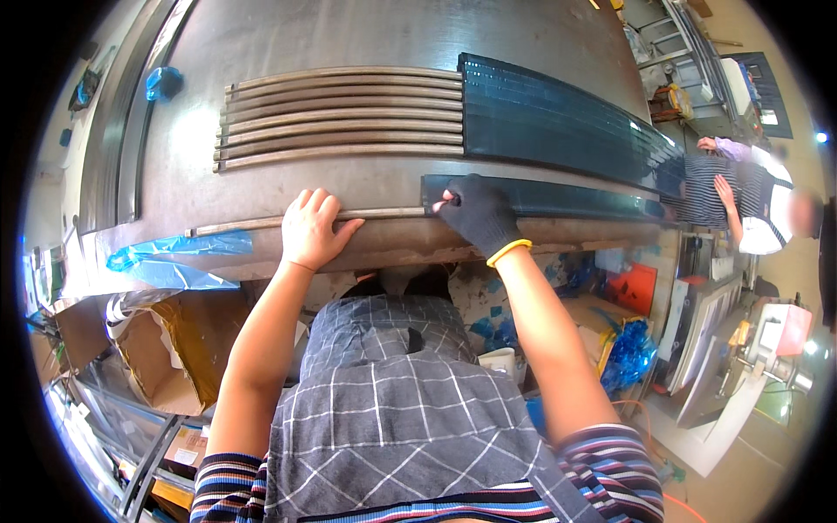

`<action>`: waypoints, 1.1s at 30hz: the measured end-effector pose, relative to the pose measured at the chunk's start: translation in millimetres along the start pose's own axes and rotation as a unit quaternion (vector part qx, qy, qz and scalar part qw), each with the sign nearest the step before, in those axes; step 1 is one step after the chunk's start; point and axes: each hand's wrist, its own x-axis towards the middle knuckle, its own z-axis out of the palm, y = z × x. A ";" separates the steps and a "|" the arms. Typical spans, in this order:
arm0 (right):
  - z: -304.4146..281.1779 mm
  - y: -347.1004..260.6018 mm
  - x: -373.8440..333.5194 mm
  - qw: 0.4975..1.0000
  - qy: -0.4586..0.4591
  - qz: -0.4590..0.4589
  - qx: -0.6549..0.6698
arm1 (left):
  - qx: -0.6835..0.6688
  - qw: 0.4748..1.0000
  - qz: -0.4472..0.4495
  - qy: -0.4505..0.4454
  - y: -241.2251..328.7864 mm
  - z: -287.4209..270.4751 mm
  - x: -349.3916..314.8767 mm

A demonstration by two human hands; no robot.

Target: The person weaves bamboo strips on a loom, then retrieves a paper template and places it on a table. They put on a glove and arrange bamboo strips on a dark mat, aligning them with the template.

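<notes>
My bare left hand (312, 230) lies over a long thin metal rod (388, 213) near the table's front edge, fingers bent across it and thumb out along it. My right hand (478, 215), in a black glove with bare fingertips and a yellow wristband, is closed at the left end of a narrow dark blue strip (567, 199), where the rod meets it. What its fingers pinch is partly hidden. Beyond the hands, several similar metal rods (340, 115) lie side by side, their right ends meeting a wider dark blue panel (549, 122).
The grey metal table (375, 35) bears crumpled blue film (187, 257) at its front left and a small blue wad (163, 84) farther back. Long dark bars (131, 131) run along its left side. An open cardboard box (166, 353) stands below. A co-worker (763, 196) is at the right.
</notes>
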 end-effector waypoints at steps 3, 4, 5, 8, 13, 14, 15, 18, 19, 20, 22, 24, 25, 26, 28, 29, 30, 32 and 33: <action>0.2 -13.4 -0.2 0.999 -0.005 0.031 -0.030 | 0.003 1.000 0.002 -0.002 -0.5 -1.2 0.2; 1.8 -6.3 -0.1 0.998 0.024 0.042 -0.026 | 0.002 1.000 0.002 0.000 -0.8 -0.9 -0.3; 5.1 7.3 0.4 0.997 0.054 0.053 -0.022 | 0.001 1.000 0.002 0.001 -1.0 -0.7 -0.8; 4.8 6.6 -8.6 0.997 0.061 -0.005 0.047 | -0.001 1.000 0.001 0.008 -1.0 2.1 -2.5; 16.7 -18.1 -14.0 0.998 0.054 -0.034 0.023 | -0.013 1.000 0.000 0.008 -5.1 1.4 -3.7; 21.0 -16.2 -12.0 0.997 0.055 -0.047 0.014 | -0.015 1.000 0.001 0.007 -5.9 1.5 -4.3; 23.5 -12.4 -10.6 0.996 0.058 -0.062 0.005 | -0.018 1.000 0.002 0.011 -5.3 2.2 -4.1; 35.0 7.8 -9.5 0.992 0.120 0.029 0.012 | -0.021 1.000 0.014 0.017 -3.9 2.6 -2.4; 30.5 24.6 -15.3 0.983 0.166 0.073 0.040 | -0.018 0.999 0.020 0.018 -1.8 0.4 -1.1; 23.4 48.5 -27.2 0.967 0.214 0.119 0.069 | -0.015 0.999 0.030 0.019 0.5 -2.7 -1.5; 5.6 102.6 -80.8 0.922 0.289 0.255 0.033 | 0.023 1.000 0.019 -0.009 4.1 -9.0 -3.6; 25.4 177.1 -173.8 0.883 0.214 0.418 -0.006 | 0.039 0.998 -0.036 -0.014 -5.4 -9.4 -19.4; 43.3 213.3 -230.6 0.851 0.133 0.505 -0.056 | 0.067 0.994 -0.060 -0.060 -14.0 -7.1 -25.8; 61.3 246.7 -292.5 0.845 -0.106 0.521 -0.057 | 0.073 0.996 -0.027 -0.048 -25.7 -0.1 -30.8; 114.8 268.8 -401.7 0.807 -0.350 0.476 -0.009 | 0.049 0.997 -0.001 -0.054 -37.1 0.4 -30.4; 135.4 268.8 -435.6 0.795 -0.397 0.459 0.013 | 0.043 0.997 0.015 -0.057 -34.2 1.7 -33.3; 159.4 261.4 -462.7 0.787 -0.427 0.443 0.045 | 0.041 0.996 0.034 -0.065 -30.1 -0.1 -30.9; 202.4 228.3 -499.7 0.777 -0.455 0.419 0.119 | 0.024 0.995 0.049 -0.088 -12.0 6.1 -8.9; 219.5 217.1 -503.1 0.782 -0.463 0.393 0.143 | 0.013 0.994 0.035 -0.100 2.0 10.8 -1.9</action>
